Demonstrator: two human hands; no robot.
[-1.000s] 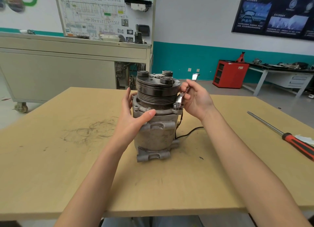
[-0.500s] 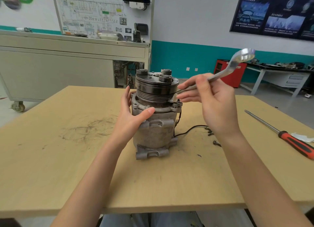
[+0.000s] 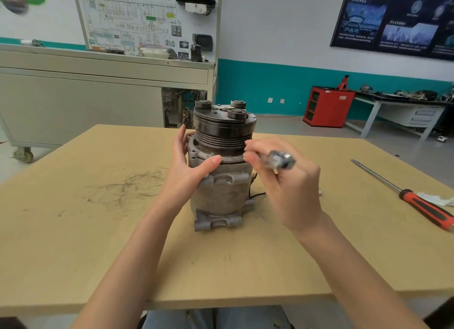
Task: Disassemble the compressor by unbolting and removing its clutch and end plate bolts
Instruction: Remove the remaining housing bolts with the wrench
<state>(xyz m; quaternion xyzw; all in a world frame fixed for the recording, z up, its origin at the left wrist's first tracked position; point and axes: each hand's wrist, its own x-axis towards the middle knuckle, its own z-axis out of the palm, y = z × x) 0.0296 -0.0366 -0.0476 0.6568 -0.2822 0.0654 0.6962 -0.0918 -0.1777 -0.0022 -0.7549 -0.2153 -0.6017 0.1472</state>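
Mid-bench: compressor stands upright on its end, clutch pulley on top, three round bosses on the clutch face. Black wire trails off its right side onto the bench.

Left hand: grip wraps the upper housing. Thumb lies across the front just under the flange, fingers run up the left side behind it.

Right hand: just right of the pulley, fingers curled, grip pinching a shiny metal wrench. Near end of the wrench points at the camera. Motion blur; cannot tell whether the far end sits on a bolt.

Screwdriver, red-and-black handle, lies well apart on the right of the bench, with a white scrap beside its handle. Dark scuff marks on the bench to the left.

Background: grey wheeled cabinet, red cabinet.
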